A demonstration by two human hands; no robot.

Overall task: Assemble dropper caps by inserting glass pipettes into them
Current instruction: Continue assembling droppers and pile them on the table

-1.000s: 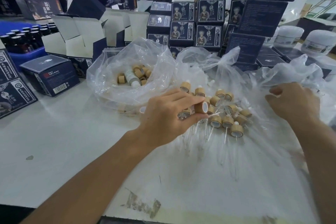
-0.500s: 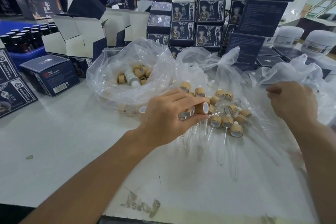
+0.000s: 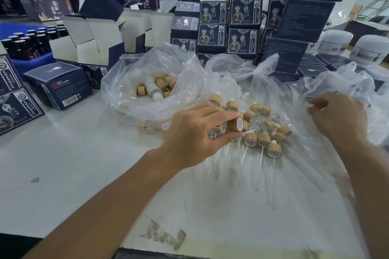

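A bamboo dropper cap [image 3: 235, 124], open end turned toward three o'clock for a pipette, sits pinched in the left hand [image 3: 195, 132] above finished droppers [image 3: 263, 141]; at three o'clock the right hand [image 3: 339, 118], fingers curled, rummages in a plastic bag [image 3: 347, 84], its catch hidden.

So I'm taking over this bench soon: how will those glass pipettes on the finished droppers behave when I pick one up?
The glass pipettes look thin and clear, so probably fragile and hard to spot against the white table. Each hangs from a round bamboo-coloured cap, so a dropper likely feels cap-heavy and may roll in an arc.
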